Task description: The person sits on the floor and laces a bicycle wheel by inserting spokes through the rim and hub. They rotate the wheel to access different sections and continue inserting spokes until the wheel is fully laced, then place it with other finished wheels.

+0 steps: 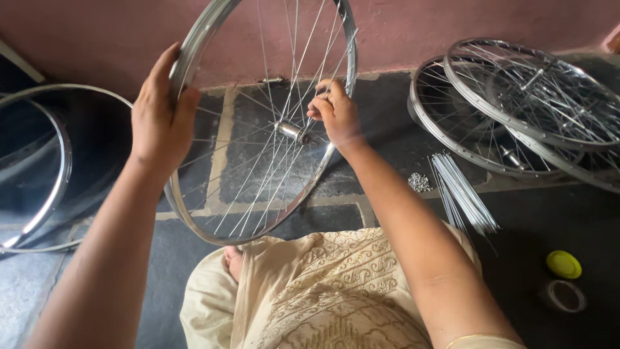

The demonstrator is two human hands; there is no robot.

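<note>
Steel rims [39, 161] lie bare at far left on the dark floor [387, 129]. The left hand [161, 119] clasps the wheel [258, 194] by its rim, holding it upright over the lap. The right hand [336, 113] pinches a spoke [303, 61] near the hub [290, 130] (fingertips closed). Further right lie nipples [418, 182], loose spokes [462, 194], stacked wheels [516, 103] and a yellow lid [563, 264].

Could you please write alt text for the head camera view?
A seated person holds a spoked bicycle wheel upright, left hand gripping its rim, right hand pinching a spoke near the hub. Loose spokes, finished wheels and bare rims lie around on the floor.
</note>
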